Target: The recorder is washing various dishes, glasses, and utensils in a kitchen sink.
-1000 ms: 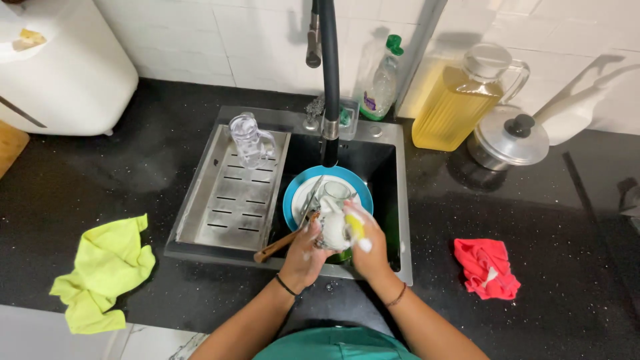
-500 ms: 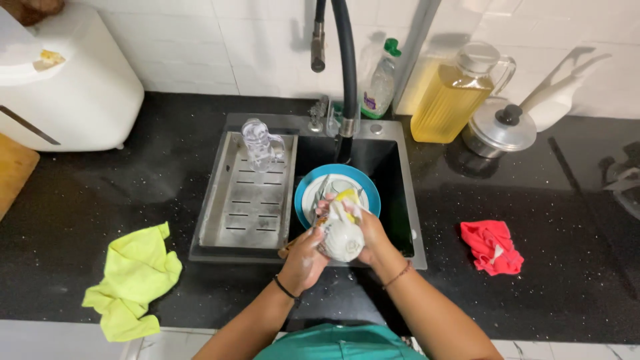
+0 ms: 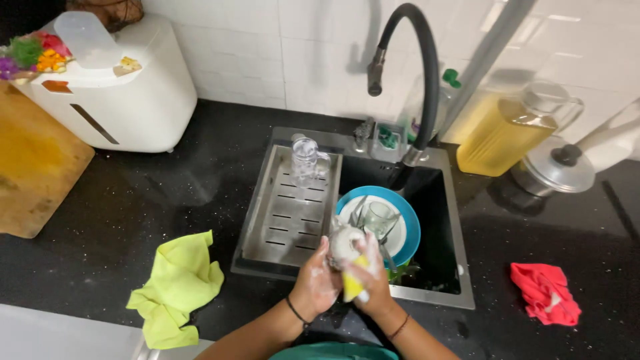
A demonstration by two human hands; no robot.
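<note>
Two hands: left hand (image 3: 316,283) and right hand (image 3: 371,283), both soapy, meet at lower centre of the frame over the front rim of the sink (image 3: 433,298).
Held thing: a small foam-covered cup (image 3: 345,244), whitish; whether glass or ceramic cannot be told.
Grip: left fingers curl closed around the cup's side; right fingers close on a yellow sponge (image 3: 353,283) pressed to the cup.
Handling: judged light, stiff and breakable, very slippery under suds; best held around the body with the whole palm.
Below it: blue plate (image 3: 412,230) in the basin with a clear glass (image 3: 379,219) on it, just beside the cup.
Left of it: steel drain tray (image 3: 283,223) bearing a glass mug (image 3: 305,160).
Overhead: black tap (image 3: 420,73), upper centre.
Counter: yellow cloth (image 3: 177,287) lower left, red cloth (image 3: 545,293) lower right, well apart.
</note>
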